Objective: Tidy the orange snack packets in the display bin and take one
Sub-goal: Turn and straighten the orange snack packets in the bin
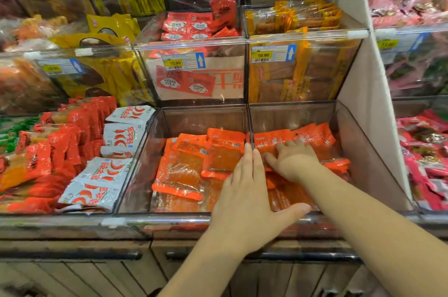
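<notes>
Several orange snack packets (189, 165) lie loosely in a clear display bin (135, 175) at the lower middle. More of the same packets (312, 137) stand in a row in the neighbouring bin (351, 151) to the right. My left hand (247, 197) stretches flat, fingers straight, along the clear divider between the two bins, its thumb spread to the right. My right hand (293, 159) reaches into the right bin and rests palm down on the orange packets there, fingers spread over them. Whether its fingertips hook a packet is hidden.
White packets with red chillies (116, 151) and red packets (60, 141) fill the bins to the left. Pink-red packets (426, 151) sit beyond a white partition (363, 93) on the right. Upper clear bins with 10.90 price tags (175, 62) hang over the back.
</notes>
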